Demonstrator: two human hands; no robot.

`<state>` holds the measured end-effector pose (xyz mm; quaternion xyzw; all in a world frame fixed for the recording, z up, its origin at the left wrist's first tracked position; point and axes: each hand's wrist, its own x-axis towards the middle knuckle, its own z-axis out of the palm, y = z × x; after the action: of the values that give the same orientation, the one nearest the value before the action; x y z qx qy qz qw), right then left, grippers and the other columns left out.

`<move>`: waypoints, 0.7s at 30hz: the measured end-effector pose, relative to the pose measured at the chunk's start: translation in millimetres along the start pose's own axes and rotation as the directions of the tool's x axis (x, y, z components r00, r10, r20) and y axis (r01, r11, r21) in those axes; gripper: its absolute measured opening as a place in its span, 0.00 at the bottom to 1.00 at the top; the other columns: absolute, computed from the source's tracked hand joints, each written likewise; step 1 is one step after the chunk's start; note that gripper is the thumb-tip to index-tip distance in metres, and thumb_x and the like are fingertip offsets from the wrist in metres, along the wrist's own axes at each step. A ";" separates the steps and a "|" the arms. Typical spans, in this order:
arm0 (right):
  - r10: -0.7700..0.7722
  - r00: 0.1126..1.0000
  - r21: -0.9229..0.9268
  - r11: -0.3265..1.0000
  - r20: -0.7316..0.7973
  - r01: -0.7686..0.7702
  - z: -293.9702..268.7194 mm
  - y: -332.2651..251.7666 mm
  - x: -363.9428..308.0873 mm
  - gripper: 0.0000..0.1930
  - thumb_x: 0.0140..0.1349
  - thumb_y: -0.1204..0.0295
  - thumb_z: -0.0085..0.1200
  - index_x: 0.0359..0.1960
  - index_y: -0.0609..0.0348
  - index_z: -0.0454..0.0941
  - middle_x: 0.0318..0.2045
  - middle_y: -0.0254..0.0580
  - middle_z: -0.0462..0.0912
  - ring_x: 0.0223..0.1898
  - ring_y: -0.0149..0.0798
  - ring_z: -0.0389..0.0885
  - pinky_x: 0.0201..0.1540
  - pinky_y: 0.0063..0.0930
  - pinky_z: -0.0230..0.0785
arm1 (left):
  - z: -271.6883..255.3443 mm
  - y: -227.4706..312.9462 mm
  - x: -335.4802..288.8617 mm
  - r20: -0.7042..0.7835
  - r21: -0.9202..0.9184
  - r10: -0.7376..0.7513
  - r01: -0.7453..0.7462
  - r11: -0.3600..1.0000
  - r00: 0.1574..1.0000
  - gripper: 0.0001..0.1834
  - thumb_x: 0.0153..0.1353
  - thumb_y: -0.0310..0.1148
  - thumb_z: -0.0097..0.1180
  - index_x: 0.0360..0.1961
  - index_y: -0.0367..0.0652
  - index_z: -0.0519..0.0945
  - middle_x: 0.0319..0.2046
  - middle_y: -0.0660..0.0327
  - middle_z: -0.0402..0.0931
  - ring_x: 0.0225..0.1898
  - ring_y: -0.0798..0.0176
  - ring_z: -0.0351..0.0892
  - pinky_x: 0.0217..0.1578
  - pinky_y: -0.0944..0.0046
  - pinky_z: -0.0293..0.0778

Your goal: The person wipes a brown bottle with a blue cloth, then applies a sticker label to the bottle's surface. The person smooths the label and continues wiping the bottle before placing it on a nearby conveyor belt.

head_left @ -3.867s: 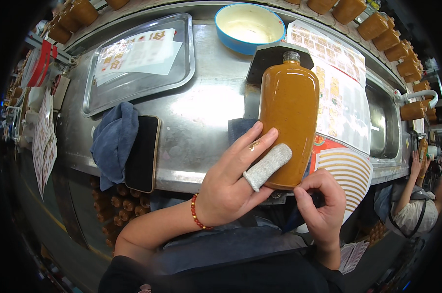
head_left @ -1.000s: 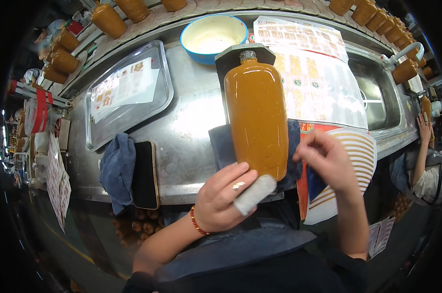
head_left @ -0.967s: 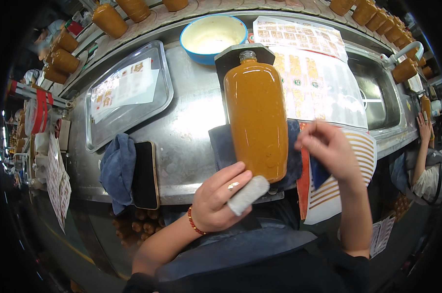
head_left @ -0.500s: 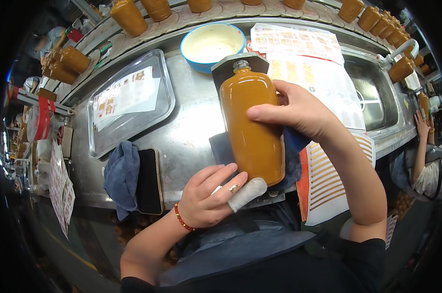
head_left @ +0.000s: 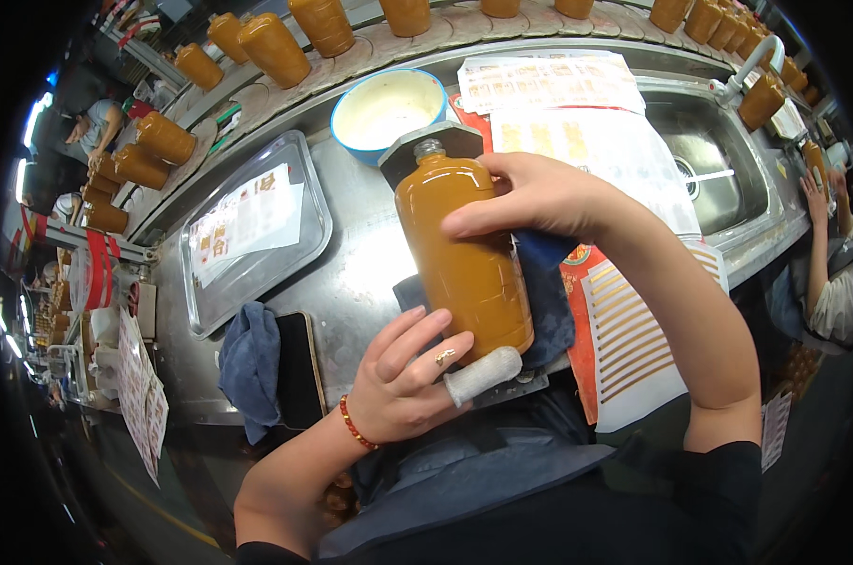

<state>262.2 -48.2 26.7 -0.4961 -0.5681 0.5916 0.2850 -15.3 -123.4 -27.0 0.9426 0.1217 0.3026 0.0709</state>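
A tall orange-brown glazed bottle (head_left: pixel 464 254) lies tilted on a dark blue cloth (head_left: pixel 544 301) on the steel counter (head_left: pixel 351 273), its neck on a dark stand (head_left: pixel 436 141). My left hand (head_left: pixel 407 381), one finger wrapped in white bandage and a red bead bracelet at the wrist, holds the bottle's base. My right hand (head_left: pixel 535 193) grips the bottle's upper body from the right side.
A steel tray (head_left: pixel 299 250) with a printed sheet lies at left, next to a blue rag (head_left: pixel 249 367) and a dark phone (head_left: pixel 299 372). A blue bowl (head_left: pixel 389 108), printed sheets, a sink (head_left: pixel 714 160) and several matching bottles line the back. A person stands at right.
My right hand left the striped sheet at the right and went up onto the bottle's upper side. My left hand stays at the base.
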 end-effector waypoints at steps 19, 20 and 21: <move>-0.061 0.968 -0.268 0.963 -0.243 -0.007 -3.9 -6.9 -45.3 0.34 0.60 0.45 0.68 0.53 0.66 0.82 0.42 0.49 0.87 0.44 0.40 0.87 0.47 0.31 0.79 | 40.9 35.2 69.8 -0.101 0.128 -0.037 0.050 0.991 0.994 0.22 0.49 0.38 0.76 0.48 0.54 0.85 0.65 0.56 0.68 0.72 0.39 0.64 0.66 0.34 0.69; -0.047 0.954 -0.074 0.997 -0.297 0.026 -8.8 7.7 -49.6 0.32 0.63 0.47 0.66 0.53 0.66 0.82 0.41 0.49 0.87 0.45 0.39 0.87 0.47 0.30 0.79 | 37.0 36.4 75.5 -0.071 0.101 -0.109 0.116 0.988 0.991 0.25 0.49 0.40 0.77 0.51 0.56 0.87 0.69 0.57 0.65 0.75 0.38 0.60 0.69 0.34 0.64; -0.025 0.938 0.121 0.990 -0.346 0.071 -15.7 19.2 -57.6 0.30 0.66 0.48 0.63 0.53 0.66 0.82 0.41 0.49 0.87 0.45 0.39 0.87 0.46 0.29 0.79 | 35.0 33.4 75.8 -0.072 0.079 -0.161 0.166 0.983 0.984 0.35 0.49 0.42 0.79 0.62 0.54 0.83 0.73 0.53 0.60 0.78 0.36 0.52 0.72 0.35 0.60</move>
<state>300.8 -97.6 25.7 -0.5576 -0.4814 0.5251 0.4261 71.1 -136.9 -6.4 0.9212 0.2138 0.3212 0.0513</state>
